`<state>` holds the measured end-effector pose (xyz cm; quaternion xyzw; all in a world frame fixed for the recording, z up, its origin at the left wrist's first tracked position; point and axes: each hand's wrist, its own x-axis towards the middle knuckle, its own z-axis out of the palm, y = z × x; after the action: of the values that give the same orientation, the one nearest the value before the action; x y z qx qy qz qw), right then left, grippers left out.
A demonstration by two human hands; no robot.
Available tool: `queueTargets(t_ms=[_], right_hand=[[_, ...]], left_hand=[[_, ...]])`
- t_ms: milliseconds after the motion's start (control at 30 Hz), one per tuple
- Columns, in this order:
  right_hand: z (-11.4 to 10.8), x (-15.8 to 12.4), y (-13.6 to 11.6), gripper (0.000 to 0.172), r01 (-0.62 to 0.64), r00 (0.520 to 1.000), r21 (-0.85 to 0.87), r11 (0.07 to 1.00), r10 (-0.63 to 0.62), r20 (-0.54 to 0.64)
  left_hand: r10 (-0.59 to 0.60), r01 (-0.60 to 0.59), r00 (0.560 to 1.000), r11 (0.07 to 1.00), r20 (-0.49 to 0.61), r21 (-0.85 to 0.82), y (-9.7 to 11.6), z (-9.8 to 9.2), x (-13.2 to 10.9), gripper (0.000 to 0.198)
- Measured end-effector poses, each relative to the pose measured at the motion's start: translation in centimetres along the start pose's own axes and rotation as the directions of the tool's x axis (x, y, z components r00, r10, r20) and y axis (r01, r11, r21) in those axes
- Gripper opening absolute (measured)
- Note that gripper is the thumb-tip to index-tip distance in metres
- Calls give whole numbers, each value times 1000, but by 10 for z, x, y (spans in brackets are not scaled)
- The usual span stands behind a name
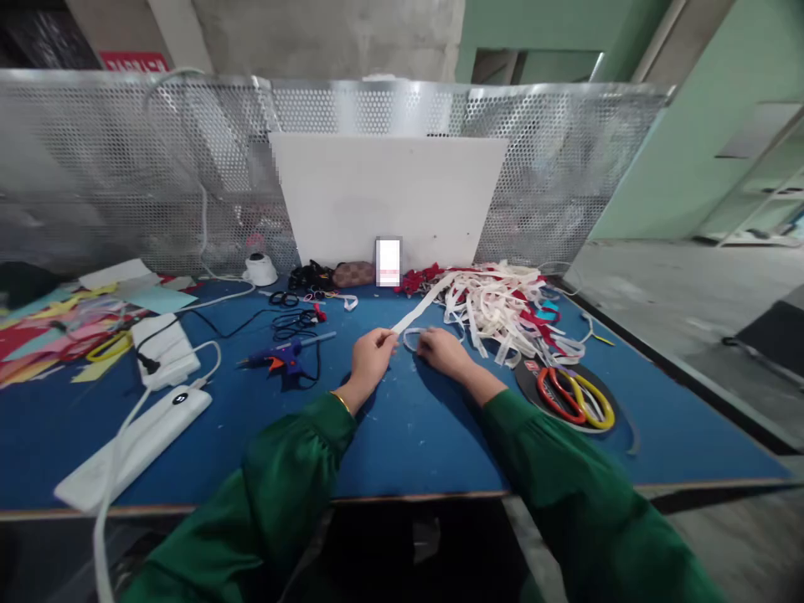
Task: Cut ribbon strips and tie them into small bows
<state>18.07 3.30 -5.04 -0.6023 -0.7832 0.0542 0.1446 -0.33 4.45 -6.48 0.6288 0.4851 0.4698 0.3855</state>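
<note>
My left hand (373,358) is pinched on the near end of a white ribbon (420,308), which runs up and right to a tangled pile of white and red ribbons (499,306). Just to its right, my right hand (443,350) is closed, with its fingers at a thin pale loop (411,338) that shows on both sides of it. Whether that loop is a headband or a bent strip I cannot tell. Both hands are low over the middle of the blue table (414,452).
A blue glue gun (282,358) lies left of my hands. Farther left are white power strips (135,448) with cables and coloured sheets (69,327). Scissors with red and yellow handles (574,398) rest on a dark disc at right. A lit phone (388,261) leans against a white board (389,193).
</note>
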Motion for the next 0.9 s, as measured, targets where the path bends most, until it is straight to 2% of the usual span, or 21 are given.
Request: queueTargets(t_ms=[67,100,133,200,233,300,400,567,733,900], right_hand=[[0,-7,2,7,67,996,150,986,-56,-72],[-3,-13,3,9,87,996,297,951,-73,-60],[-8,-18,3,12,85,995,473,877,-97,2],[-18,-25,2,19,15,967,745,667,-200,160],[-24,-28,0,22,-5,956,816,578,-236,173],[-33,-29,-4,27,-14,972,888,460,-201,120],[-41,-28,-7,29,-2,993,933,360,-112,45],[-44,-28,-7,30,-12,997,945,326,-67,36],[-44,-29,-7,30,-37,996,943,330,-70,63],[-45,-29,-5,27,18,1000,947,321,-3,-18]], left_hand=[[86,-86,996,996,-18,36,6,-1,1,22],[139,-138,990,989,-24,50,10,-2,1,24],[186,-186,982,981,-9,54,15,-2,-1,26],[220,-223,967,975,130,7,27,-4,-5,26],[192,-185,954,981,228,-51,32,-5,-8,29],[91,-59,936,993,340,-103,41,-6,-14,37],[-15,72,937,986,349,-150,47,-7,-21,43],[-57,138,923,972,382,-189,55,-11,-21,27],[-1,86,944,965,329,-246,63,-20,-16,26],[-28,112,940,966,339,-233,66,-22,-16,23]])
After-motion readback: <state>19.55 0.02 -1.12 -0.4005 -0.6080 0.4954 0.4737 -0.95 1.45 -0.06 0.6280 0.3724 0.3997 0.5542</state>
